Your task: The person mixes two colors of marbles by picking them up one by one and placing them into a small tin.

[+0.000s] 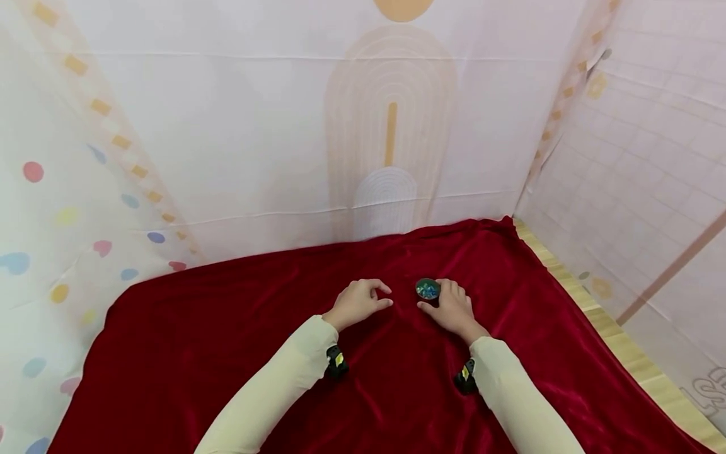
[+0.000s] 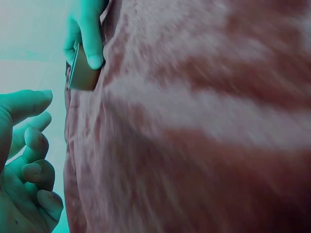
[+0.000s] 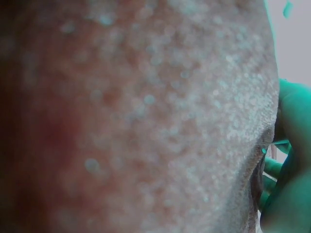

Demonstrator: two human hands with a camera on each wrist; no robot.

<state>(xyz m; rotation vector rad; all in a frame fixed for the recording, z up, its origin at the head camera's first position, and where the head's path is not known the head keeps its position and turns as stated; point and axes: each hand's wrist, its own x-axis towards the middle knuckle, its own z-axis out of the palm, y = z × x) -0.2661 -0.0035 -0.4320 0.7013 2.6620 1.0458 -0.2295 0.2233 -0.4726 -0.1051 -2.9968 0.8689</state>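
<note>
A small round object with a dark rim and a green-and-blue patterned top is in my right hand. The thumb and fingers grip its side. From the left wrist view, the same round object looks short and flat-faced, with the right thumb along it. My left hand hovers to its left over the red cloth, fingers loosely bent and holding nothing. In the right wrist view, cloth fills most of the picture, and only part of the right hand shows at the edge; the object is hidden there.
Dark red velvety cloth with soft folds covers the table. A pale wooden strip shows along the right edge. Printed white wall sheets stand behind and at both sides.
</note>
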